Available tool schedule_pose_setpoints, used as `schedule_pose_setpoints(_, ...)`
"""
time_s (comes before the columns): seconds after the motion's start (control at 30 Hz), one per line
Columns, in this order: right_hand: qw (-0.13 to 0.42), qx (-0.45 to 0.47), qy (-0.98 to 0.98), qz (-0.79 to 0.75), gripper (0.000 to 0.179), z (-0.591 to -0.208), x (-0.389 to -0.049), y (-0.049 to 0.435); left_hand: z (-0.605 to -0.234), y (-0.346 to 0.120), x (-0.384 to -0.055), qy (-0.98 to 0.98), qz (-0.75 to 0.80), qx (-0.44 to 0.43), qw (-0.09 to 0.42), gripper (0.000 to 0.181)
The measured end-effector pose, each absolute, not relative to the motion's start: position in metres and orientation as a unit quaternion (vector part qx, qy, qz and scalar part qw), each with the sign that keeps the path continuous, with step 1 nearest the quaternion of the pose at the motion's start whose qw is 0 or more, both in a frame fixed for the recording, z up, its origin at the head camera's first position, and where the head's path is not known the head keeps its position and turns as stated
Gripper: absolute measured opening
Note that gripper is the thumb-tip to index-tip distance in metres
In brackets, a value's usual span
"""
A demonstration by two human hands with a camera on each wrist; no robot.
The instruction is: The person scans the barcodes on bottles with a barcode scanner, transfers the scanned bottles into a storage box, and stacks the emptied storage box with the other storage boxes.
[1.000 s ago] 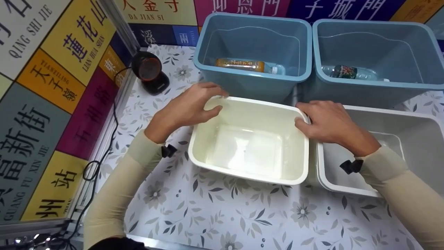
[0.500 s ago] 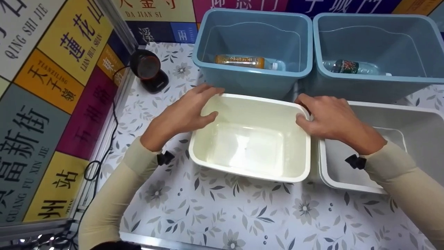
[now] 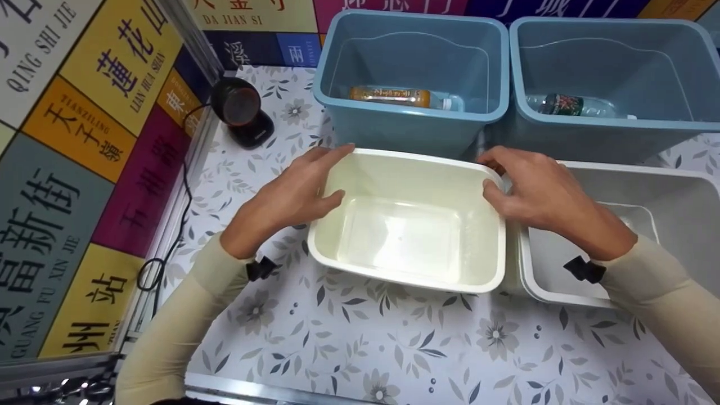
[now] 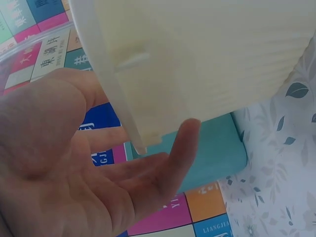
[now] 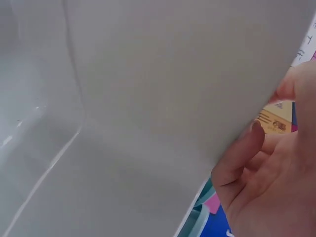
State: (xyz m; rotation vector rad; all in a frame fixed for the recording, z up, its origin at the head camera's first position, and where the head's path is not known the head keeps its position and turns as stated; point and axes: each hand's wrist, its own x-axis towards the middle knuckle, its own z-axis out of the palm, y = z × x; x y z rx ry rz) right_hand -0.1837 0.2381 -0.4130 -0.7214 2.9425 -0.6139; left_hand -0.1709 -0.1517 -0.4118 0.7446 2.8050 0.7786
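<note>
A cream plastic bin [image 3: 399, 242] stands on the flowered tablecloth, slightly turned, its inside bare. My left hand [image 3: 284, 194] is at its far left corner. The thumb lies over the inside and the fingers extend along the outside; the left wrist view shows these fingers [image 4: 185, 153] spread beside the outer wall. At the far right corner my right hand [image 3: 534, 188] holds the rim, thumb inside and curled fingers beyond it. Right beside this bin is a pale grey bin [image 3: 672, 194], partly hidden by my right forearm.
Behind stand two blue bins, left [image 3: 410, 132] and right [image 3: 596, 138]. An orange-labelled bottle [image 3: 391, 97] lies in the left one and a dark-labelled bottle [image 3: 565, 105] in the right. A black device [image 3: 242, 109] with a cable stands near the left wall panel [image 3: 73, 169].
My left hand has shifted left and its thumb has drawn back toward the rim. The right thumb and fingers are slightly farther apart. Both bottles lie where they were.
</note>
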Motion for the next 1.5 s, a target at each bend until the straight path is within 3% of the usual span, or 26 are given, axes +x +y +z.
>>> schedule_pose_setpoints(0.2, -0.009, -0.237, 0.950, -0.203, 0.034, -0.409, -0.177, 0.230, -0.413, -0.150, -0.169, 0.931, 0.264, 0.236, 0.089, 0.078)
schedule_pose_setpoints(0.5, 0.019, -0.217, 0.963, -0.160, 0.044, -0.400, -0.160, 0.217, -0.415, -0.148, -0.164, 0.931, 0.270, 0.226, 0.101, 0.081)
schedule_pose_setpoints(0.77, 0.022, -0.223, 0.964, -0.143, 0.058, -0.408, -0.155, 0.207, -0.417, -0.145, -0.158, 0.941, 0.260, 0.202, 0.075, 0.082)
schedule_pose_setpoints(0.9, 0.015, -0.227, 0.961, -0.154, 0.061, -0.412, -0.156, 0.207, -0.417, -0.144, -0.157, 0.943, 0.266, 0.188, 0.072, 0.083)
schedule_pose_setpoints(1.13, 0.049, -0.194, 0.960, -0.194, 0.065, -0.412, -0.158, 0.210, -0.415, -0.146, -0.157, 0.939, 0.282, 0.177, 0.082, 0.081)
schedule_pose_setpoints(1.5, 0.021, -0.201, 0.958, -0.202, 0.066, -0.408, -0.161, 0.214, -0.403, -0.149, -0.156, 0.938, 0.283, 0.182, 0.078, 0.078)
